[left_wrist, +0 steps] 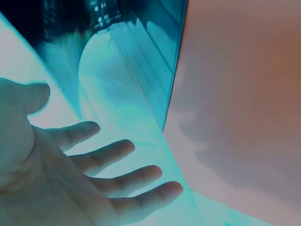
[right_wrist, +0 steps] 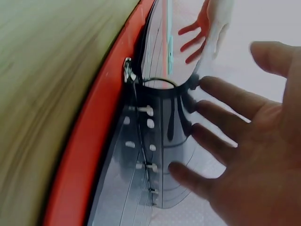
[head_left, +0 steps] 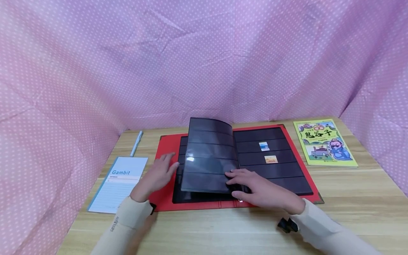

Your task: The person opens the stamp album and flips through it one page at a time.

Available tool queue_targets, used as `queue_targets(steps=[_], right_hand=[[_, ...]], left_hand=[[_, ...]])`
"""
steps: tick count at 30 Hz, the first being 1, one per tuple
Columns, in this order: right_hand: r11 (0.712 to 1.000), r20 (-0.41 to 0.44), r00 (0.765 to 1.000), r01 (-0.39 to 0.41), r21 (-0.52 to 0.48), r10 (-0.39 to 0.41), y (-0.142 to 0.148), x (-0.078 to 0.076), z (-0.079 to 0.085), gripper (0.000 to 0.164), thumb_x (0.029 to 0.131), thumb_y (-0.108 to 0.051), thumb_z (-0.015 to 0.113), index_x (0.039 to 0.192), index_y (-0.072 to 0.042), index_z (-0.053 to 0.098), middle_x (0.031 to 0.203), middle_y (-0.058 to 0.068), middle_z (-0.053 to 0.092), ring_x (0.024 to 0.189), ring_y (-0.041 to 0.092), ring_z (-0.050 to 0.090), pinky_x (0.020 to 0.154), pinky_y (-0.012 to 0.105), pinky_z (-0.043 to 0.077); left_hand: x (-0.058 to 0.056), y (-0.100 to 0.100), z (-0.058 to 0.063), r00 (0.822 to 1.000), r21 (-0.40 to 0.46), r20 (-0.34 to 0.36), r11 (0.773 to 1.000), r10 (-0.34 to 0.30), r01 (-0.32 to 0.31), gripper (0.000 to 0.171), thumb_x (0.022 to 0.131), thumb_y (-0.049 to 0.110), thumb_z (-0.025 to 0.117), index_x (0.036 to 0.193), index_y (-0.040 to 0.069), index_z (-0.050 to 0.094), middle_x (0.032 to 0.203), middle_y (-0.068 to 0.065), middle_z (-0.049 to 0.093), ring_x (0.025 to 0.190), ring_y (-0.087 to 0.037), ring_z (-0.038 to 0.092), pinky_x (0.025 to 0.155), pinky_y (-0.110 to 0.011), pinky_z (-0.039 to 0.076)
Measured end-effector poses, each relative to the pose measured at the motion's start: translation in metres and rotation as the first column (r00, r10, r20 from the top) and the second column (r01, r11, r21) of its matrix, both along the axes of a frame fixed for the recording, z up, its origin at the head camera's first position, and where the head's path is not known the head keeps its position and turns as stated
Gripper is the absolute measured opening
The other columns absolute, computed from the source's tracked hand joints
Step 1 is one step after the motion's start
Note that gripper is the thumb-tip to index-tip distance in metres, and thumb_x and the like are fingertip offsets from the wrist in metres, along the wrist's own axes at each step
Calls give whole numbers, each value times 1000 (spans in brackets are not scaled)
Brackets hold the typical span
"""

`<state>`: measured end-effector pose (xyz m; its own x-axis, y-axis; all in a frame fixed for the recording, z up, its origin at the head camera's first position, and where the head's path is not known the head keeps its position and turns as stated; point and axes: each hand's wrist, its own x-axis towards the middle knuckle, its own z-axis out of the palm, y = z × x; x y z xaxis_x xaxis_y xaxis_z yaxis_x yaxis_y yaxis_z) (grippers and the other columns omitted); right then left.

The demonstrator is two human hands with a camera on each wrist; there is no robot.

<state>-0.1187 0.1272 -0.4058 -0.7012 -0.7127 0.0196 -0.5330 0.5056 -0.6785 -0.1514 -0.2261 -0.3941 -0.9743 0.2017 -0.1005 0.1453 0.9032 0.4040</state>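
Observation:
A stamp album with a red cover (head_left: 167, 144) lies spread on the table, its black pocket pages bound by rings. One black page (head_left: 208, 152) stands partly raised and bowed over the left side. On the right-hand page sit a blue stamp (head_left: 264, 146) and an orange stamp (head_left: 271, 159). My right hand (head_left: 262, 189) has its fingers extended; in the right wrist view its fingertips (right_wrist: 207, 84) touch the bowed page near the rings. Over the red left border hovers my left hand (head_left: 157, 173), fingers spread, palm bare in the left wrist view.
Left of the album lies a Gambit notebook (head_left: 119, 186), with a light-coloured pen (head_left: 136, 143) behind it. A yellow comic-style book (head_left: 325, 143) lies at the back right. Pink dotted cloth (head_left: 204, 63) hangs around the wooden table (head_left: 204, 233).

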Motion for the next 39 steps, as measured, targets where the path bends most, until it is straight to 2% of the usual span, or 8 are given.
queue_targets(steps=[5,11,16,19,21,24,27,39], right_hand=[[997,-21,1000,-16,79,17,-7,0,0,46,94,-48,53,130,-21,58,147,-8,37,137,15,23,107,58,16],[992,-41,999,-7,124,12,-10,2,0,42,94,-41,56,130,-20,58,148,-5,37,138,17,23,107,58,17],[998,2,1000,7,58,-7,-5,0,2,40,95,-36,56,132,-20,56,149,-6,33,138,16,25,107,49,27],[997,9,997,75,3,-75,1,-3,0,46,94,-29,60,138,-19,49,152,-5,28,135,16,30,102,43,37],[992,9,991,130,9,-130,5,-5,-2,56,93,-26,62,144,-18,41,153,-1,24,134,20,32,100,44,39],[981,36,982,183,67,-185,10,-8,-7,67,93,-28,62,150,-18,28,154,3,21,135,24,30,101,47,37],[975,67,977,193,112,-202,13,-9,-13,72,93,-34,61,152,-20,22,155,2,19,136,24,28,104,48,33],[975,52,977,201,98,-207,5,-9,-15,71,93,-39,59,151,-23,22,156,-3,16,137,24,26,104,49,33]], left_hand=[[0,17,-8,995,-51,85,997,-46,51,75,92,54,50,152,17,22,148,-18,27,130,-45,27,95,-65,33],[3,39,-18,984,-229,176,970,-41,81,85,85,57,60,152,22,21,150,-23,20,131,-51,21,92,-71,29],[4,50,-24,982,-336,187,938,-26,88,87,82,56,64,151,22,24,150,-26,18,131,-54,17,88,-72,32],[3,52,-25,982,-368,188,927,-8,78,87,81,55,65,151,22,25,150,-25,19,131,-54,17,88,-71,34],[3,53,-26,983,-385,186,920,-1,74,87,81,54,65,151,22,26,149,-26,20,131,-53,19,87,-70,35],[3,54,-26,983,-402,184,913,8,68,87,81,52,67,151,21,26,148,-25,21,130,-52,20,87,-69,36],[3,54,-27,983,-405,185,912,9,68,87,81,51,67,151,20,26,149,-25,21,131,-52,20,88,-69,36],[2,44,-26,982,-322,189,945,-2,63,84,82,40,71,150,16,28,152,-20,19,133,-50,17,96,-68,28]])
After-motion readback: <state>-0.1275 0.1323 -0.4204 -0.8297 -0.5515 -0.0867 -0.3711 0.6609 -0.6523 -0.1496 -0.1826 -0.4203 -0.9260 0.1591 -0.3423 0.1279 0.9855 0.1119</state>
